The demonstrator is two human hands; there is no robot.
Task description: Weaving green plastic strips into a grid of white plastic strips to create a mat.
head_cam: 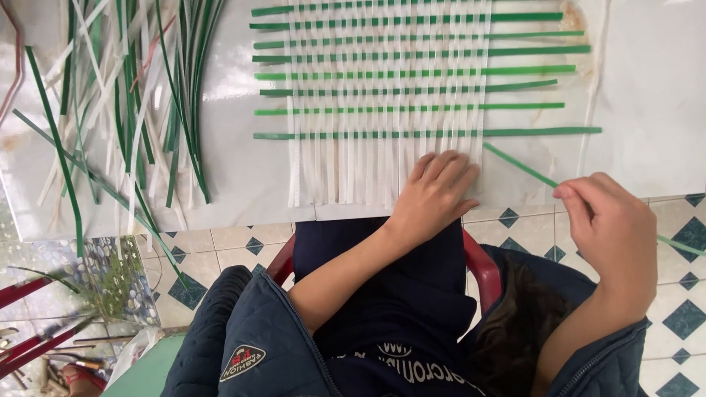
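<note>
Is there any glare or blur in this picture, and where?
Head view: bright glare whitens the glossy white tabletop at the upper right; the woven mat of green and white strips stays sharp; the right hand pinching a green strip and the left hand look slightly soft.

A glossy white flat surface (647, 95) fills the upper part of the frame. At upper centre lies a woven mat of white vertical strips crossed by green horizontal strips (382, 81). At upper left a loose heap of green and white strips (125, 95) is scattered, some overhanging the near edge.
</note>
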